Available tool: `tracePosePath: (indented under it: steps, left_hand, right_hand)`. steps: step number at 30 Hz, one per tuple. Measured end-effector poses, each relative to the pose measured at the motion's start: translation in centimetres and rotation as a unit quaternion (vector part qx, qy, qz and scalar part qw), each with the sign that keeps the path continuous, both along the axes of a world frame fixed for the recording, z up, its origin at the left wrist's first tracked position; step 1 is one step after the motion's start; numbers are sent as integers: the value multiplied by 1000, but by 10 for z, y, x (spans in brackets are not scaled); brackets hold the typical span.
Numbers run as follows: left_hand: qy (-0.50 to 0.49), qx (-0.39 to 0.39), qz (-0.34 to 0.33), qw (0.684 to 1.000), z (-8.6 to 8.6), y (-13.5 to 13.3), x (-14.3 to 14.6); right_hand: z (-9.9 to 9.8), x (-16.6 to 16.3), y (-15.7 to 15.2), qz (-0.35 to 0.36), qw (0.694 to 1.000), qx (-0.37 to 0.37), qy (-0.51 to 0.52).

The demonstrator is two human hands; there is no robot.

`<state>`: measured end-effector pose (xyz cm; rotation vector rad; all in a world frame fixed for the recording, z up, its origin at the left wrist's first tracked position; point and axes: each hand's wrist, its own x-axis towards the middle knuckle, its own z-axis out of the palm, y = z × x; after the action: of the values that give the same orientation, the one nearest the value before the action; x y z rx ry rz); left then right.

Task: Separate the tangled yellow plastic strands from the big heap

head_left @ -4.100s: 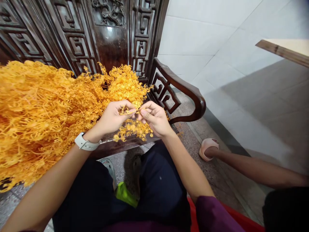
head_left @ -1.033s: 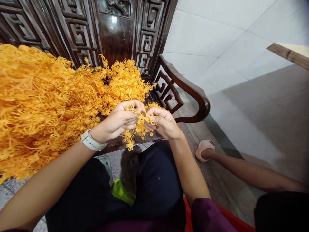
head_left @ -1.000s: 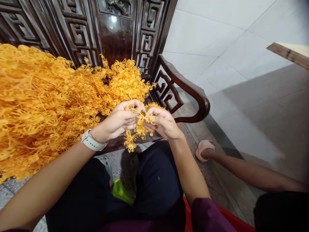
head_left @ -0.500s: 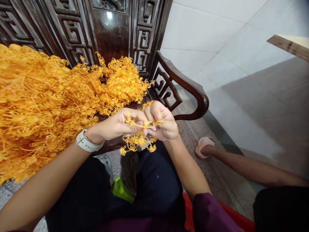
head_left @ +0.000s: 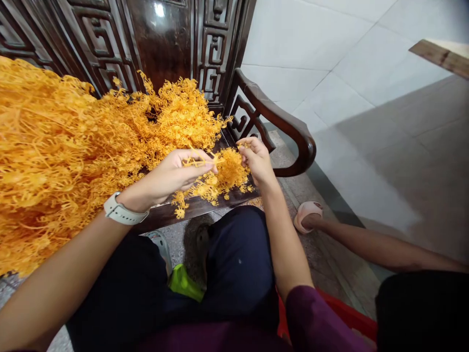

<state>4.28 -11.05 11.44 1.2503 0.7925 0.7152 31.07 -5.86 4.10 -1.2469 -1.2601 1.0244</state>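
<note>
A big heap of orange plastic sprigs [head_left: 62,146] covers the seat of a dark carved wooden bench [head_left: 172,29]. My left hand [head_left: 172,171], with a white watch on its wrist, pinches a thin orange sprig [head_left: 200,161] between thumb and fingers. My right hand [head_left: 256,159] is curled over a small loose pile of orange sprigs [head_left: 225,176] at the seat's front right corner, its fingertips closed on a small orange piece. The two hands are a short way apart.
The bench's curved armrest [head_left: 289,132] rises just right of my right hand. Another person's leg [head_left: 377,249] with a pink slipper [head_left: 306,212] stretches across the tiled floor at right. A green shoe [head_left: 185,283] and a red stool edge [head_left: 340,313] lie below my knees.
My hands have parted: the right one moved up and right to the small pile on the seat. The left keeps its sprig, and the dangling cluster is no longer held between them.
</note>
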Motion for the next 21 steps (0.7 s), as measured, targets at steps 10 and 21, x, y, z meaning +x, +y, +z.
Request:
tracePosePath:
  steps: [10, 21]
  left_hand:
    - [0, -18, 71, 997, 2, 7, -4]
    - [-11, 1, 113, 993, 5, 5, -3]
  right_hand:
    - [-61, 48, 30, -151, 974, -141, -90]
    - [-61, 62, 21, -132, 957, -124, -225]
